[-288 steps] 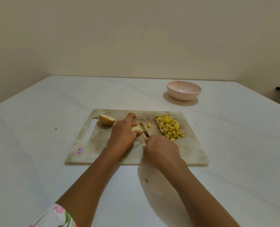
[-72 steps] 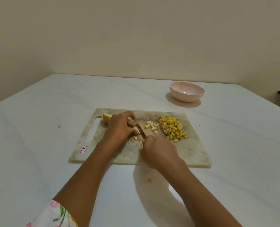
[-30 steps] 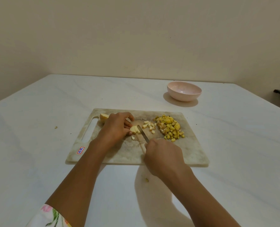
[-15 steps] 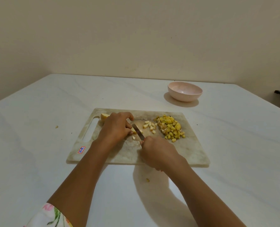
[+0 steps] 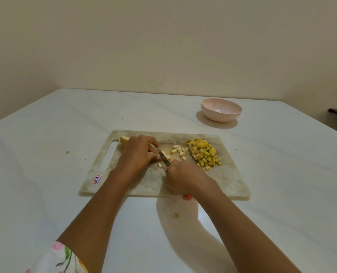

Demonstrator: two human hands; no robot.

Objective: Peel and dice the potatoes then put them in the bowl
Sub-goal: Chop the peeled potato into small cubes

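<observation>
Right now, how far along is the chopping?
Done: a yellow heap of diced potato on the marbled cutting board. In hand: left hand steadies a pale piece, right hand slices with a small metal knife. Left: a potato half, and the pink bowl is empty.

White table [image 5: 45, 194] bears cutting board [image 5: 228, 180], pink bowl [image 5: 220, 115], perhaps potato scraps [image 5: 176, 215].

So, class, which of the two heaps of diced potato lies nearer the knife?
The small pale heap, just right of the knife; the big yellow heap sits farther right on the board.
</observation>
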